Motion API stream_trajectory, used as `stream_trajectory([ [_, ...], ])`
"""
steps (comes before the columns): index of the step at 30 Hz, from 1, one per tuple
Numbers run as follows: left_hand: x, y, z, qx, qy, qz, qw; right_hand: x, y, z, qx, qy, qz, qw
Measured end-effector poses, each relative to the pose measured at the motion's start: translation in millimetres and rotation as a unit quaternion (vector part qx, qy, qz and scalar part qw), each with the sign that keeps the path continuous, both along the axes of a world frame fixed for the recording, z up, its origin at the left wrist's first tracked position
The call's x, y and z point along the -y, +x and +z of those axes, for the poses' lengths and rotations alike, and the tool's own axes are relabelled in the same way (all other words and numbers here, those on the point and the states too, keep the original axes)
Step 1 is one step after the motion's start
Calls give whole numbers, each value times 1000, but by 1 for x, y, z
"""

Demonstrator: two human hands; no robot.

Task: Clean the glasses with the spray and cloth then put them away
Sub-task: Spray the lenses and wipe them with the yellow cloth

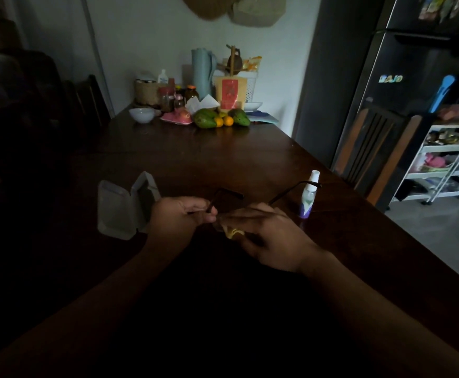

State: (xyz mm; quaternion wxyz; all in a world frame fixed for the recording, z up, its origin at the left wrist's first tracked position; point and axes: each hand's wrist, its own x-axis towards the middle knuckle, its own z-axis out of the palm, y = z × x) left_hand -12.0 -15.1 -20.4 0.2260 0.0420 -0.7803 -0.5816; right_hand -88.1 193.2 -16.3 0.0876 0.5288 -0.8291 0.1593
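Both your forearms reach in from the bottom edge and meet over the dark wooden table (223,156), wrists raised a little off it. Your left hand (179,216) is turned with its back to the left. Its fingers are curled and its thumb and forefinger pinch the left end of the glasses (231,192) at the hinge.

Your right hand (272,241) comes in from the right with its back facing up. Its fingers fold round a yellowish cloth (233,232), and the cloth is pressed against the front of the glasses between your two hands. The light is too dim to show which lens it covers. The glasses are held in the air above the table, front toward you, with both temples open and pointing away.

The spray bottle (308,197) stands upright on the table just beyond your right hand, and the far end of the right temple crosses in front of it. The glasses case (119,211) lies open on the table just left of your left hand. A white bowl (141,115) and some green fruit (205,118) sit at the far end.
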Motion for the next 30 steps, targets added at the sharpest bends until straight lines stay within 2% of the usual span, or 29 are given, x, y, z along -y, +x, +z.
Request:
stream_trajectory([
  [3, 2, 0, 1, 6, 13, -3, 1000, 3, 4, -2, -2, -3, 39, 999],
  [10, 1, -1, 0, -16, 7, 9, 1000, -7, -3, 1, 24, -12, 28, 999],
  [15, 2, -2, -2, -15, -5, 1, 1000, -8, -4, 5, 3, -22, 7, 1000],
  [22, 7, -2, -2, 6, 17, -14, 1000, -2, 6, 5, -20, -10, 55, 998],
  [27, 2, 1, -2, -21, -5, -7, 1000, -12, 2, 9, -7, -15, -4, 1000],
  [30, 3, -1, -1, -10, 6, -8, 1000, -7, 6, 9, -14, 6, 7, 1000],
])
